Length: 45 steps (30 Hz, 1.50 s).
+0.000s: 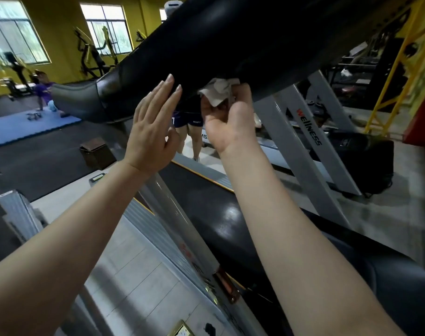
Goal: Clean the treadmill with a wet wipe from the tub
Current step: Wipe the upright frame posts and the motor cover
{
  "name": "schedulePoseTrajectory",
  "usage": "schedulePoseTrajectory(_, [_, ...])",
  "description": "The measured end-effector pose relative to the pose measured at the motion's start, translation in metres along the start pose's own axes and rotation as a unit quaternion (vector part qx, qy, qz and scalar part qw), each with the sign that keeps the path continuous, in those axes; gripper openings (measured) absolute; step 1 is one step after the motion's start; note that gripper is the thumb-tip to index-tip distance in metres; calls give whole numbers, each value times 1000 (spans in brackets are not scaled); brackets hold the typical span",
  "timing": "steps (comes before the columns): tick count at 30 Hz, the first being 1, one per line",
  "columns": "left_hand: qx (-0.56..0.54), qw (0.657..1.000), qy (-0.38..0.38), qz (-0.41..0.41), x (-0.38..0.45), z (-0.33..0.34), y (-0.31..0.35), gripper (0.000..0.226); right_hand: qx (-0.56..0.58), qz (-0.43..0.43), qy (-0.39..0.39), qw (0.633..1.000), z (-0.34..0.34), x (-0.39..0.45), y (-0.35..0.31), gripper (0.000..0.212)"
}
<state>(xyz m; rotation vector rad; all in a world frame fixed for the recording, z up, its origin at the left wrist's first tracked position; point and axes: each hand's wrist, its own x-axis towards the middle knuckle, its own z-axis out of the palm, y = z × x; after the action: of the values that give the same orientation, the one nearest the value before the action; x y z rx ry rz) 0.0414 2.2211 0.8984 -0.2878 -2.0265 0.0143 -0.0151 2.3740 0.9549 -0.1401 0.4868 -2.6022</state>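
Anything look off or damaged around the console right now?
Nothing stands out. The right hand presses a crumpled wet wipe against the treadmill's black console underside, the left hand resting flat beside it. No spills or damage visible.

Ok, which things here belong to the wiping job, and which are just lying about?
In the job:
wet wipe, held in the right hand
treadmill's black underside
left hand, flat against it

Lying about:
brown box
blue mat
neighbouring Wellness treadmill
yellow rack

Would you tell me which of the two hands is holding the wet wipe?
The right hand grips the wipe against the black treadmill handrail; the left hand lies flat, empty.
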Motion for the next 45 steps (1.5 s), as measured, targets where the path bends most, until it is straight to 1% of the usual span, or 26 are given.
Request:
schedulePoseTrajectory(2, [-5, 1000, 10, 4, 4, 1, 3, 71, -42, 1, 11, 999, 3, -3, 2, 16])
schedulePoseTrajectory(4, [-10, 1000, 14, 8, 7, 2, 8, 70, -17, 1, -4, 1000, 5, -4, -15, 17])
schedulePoseTrajectory(6, [-8, 999, 12, 37, 10, 2, 14, 69, -10, -36, -16, 999, 2, -4, -26, 19])
schedulePoseTrajectory(8, [-4, 998, 8, 68, 16, 2, 22, 69, -87, -68, -8, 994, -4, -5, -18, 20])
schedulePoseTrajectory(10, [-8, 997, 14, 76, 24, 3, 30, 69, -170, -68, 21, 983, -6, -9, -9, 18])
schedulePoseTrajectory(11, [-11, 997, 17, 74, 27, 3, 34, 69, -180, -66, 29, 981, -4, -11, -11, 18])
schedulePoseTrajectory(12, [-12, 997, 19, 73, 30, 3, 38, 68, -165, -74, 28, 983, -1, -13, -18, 17])
schedulePoseTrajectory(15, [-7, 995, 17, 94, 38, 3, 46, 64, -115, -141, 17, 983, 4, -13, -39, 13])
schedulePoseTrajectory(17, [-7, 994, 20, 108, 42, 4, 50, 63, -155, -170, 12, 973, -1, -12, -38, 14])
schedulePoseTrajectory(19, [-9, 994, 22, 106, 45, 5, 52, 64, -191, -167, 21, 967, -1, -13, -41, 14])
schedulePoseTrajectory(21, [-8, 995, 25, 101, 45, 6, 53, 64, -158, -177, 21, 971, 5, -17, -58, 13])
schedulePoseTrajectory(23, [-8, 994, 35, 103, 46, 5, 53, 63, -121, -230, 7, 966, 12, -17, -74, 12])
schedulePoseTrajectory(24, [-10, 994, 39, 104, 48, 5, 54, 64, -137, -241, 11, 961, 12, -18, -76, 13])
schedulePoseTrajectory(27, [-16, 993, 40, 109, 56, 1, 55, 65, -210, -222, 50, 951, 11, -23, -73, 16])
schedulePoseTrajectory(29, [-19, 994, 32, 107, 59, -2, 58, 65, -200, -275, 45, 940, 15, -29, -84, 11])
schedulePoseTrajectory(31, [-23, 993, 26, 114, 64, -5, 62, 65, -203, -333, 37, 920, 20, -33, -94, 10])
schedulePoseTrajectory(32, [-22, 992, 23, 123, 68, -6, 64, 64, -221, -338, 48, 913, 20, -33, -95, 12])
schedulePoseTrajectory(35, [-21, 988, 15, 150, 87, -10, 73, 61, -266, -317, 78, 907, 19, -39, -97, 19])
schedulePoseTrajectory(38, [-18, 987, 15, 160, 105, -11, 84, 59, -251, -383, 56, 887, 20, -41, -113, 15])
schedulePoseTrajectory(39, [-13, 986, 18, 166, 110, -11, 86, 59, -254, -389, 50, 884, 18, -41, -114, 16])
schedulePoseTrajectory(40, [-6, 984, 17, 175, 115, -12, 86, 58, -269, -377, 55, 885, 15, -40, -113, 20])
schedulePoseTrajectory(42, [15, 979, 9, 203, 124, -15, 83, 55, -276, -336, 55, 899, 9, -42, -108, 24])
schedulePoseTrajectory(43, [28, 975, 2, 219, 130, -17, 80, 53, -274, -334, 47, 901, 9, -43, -109, 19])
schedulePoseTrajectory(45, [59, 965, -14, 256, 145, -23, 75, 51, -254, -406, 8, 878, 15, -46, -123, 4])
